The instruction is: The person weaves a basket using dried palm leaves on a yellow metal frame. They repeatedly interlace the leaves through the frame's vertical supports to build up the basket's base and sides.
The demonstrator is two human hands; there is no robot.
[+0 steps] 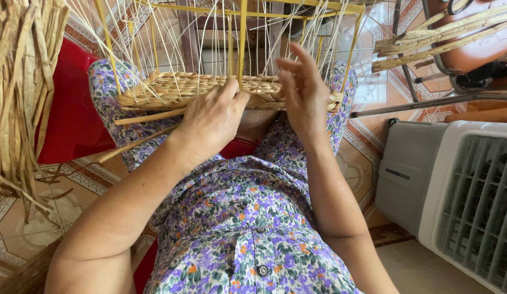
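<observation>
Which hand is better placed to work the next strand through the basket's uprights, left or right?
Probably right. The right hand is open, fingers spread at the thin uprights above the woven band. The left hand is pressed onto the band, seemingly bracing it.

A thick bundle of dried straw strands (pixel 19 92) hung down the left edge, pale and frayed at the tips. Beside it sat a red plastic stool (pixel 73 109), partly hidden. The floor tiles (pixel 24 228) were patterned — orange and cream, with curling borders. At the right stood a white and grey air cooler (pixel 455 196) with slatted vents. Above it, more loose straw stalks (pixel 444 35) lay across a metal-framed chair (pixel 466 60) — brown seat, thin dark legs.
</observation>
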